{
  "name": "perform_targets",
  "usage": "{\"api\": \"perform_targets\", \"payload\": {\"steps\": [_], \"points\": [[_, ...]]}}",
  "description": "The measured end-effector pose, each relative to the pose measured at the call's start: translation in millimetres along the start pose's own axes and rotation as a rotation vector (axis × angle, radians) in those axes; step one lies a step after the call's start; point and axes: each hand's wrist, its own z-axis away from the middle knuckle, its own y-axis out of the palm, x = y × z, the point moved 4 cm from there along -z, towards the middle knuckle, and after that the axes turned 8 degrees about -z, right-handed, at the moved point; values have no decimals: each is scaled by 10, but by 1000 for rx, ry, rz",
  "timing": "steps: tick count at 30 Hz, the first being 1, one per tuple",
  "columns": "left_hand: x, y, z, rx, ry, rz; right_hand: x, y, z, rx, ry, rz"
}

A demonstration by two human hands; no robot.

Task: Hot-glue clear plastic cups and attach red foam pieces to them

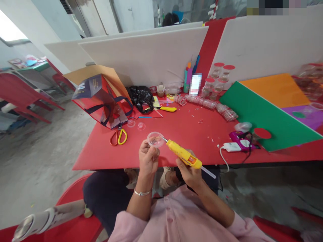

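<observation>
My left hand (148, 157) pinches a small clear plastic cup (155, 140) by its side, its round rim turned up toward me. In my right hand (190, 173) is a yellow hot glue gun (184, 154), fingers wrapped round its handle. A glue stick (209, 172) sticks out of the gun's back end. The gun's metal nozzle is at the cup's rim; whether it touches cannot be made out. On the red table (101, 159) to the left lie scissors (118, 136) with red and yellow handles and two clear plastic domed pieces (141, 126).
Behind stand a red paper bag (93, 97), a black plastic bag (141, 97) and a yellow-handled cutter (168, 109). Stacked clear cups (212, 103) and red-lidded jars (217, 80) are at the back. At right are a purple power strip (242, 141) with cables and a green board (264, 117).
</observation>
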Motion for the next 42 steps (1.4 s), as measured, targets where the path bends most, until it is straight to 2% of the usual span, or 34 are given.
{"api": "perform_targets", "payload": {"steps": [7, 11, 16, 20, 26, 31, 36, 42], "points": [[30, -7, 1, 11, -18, 0, 34, 14, 27, 71, -32, 16], [26, 31, 18, 68, -66, 3, -19, -17, 4, 9, 51, -62], [19, 76, 23, 114, -136, -34, -85, -54, 8, -6, 104, -95], [12, 99, 3, 101, -113, -85, -69, -73, 20, 1, 84, -40], [17, 46, -1, -33, -36, -157, -4, -60, -3, 48, 26, -51], [10, 36, 16, -10, -45, -184, -88, -123, 11, -9, 116, -62], [9, 51, 15, -25, -39, -187, -41, -106, 30, 68, 50, -25], [15, 54, 9, -27, -50, -194, -27, -129, 10, 17, 89, -67]]}}
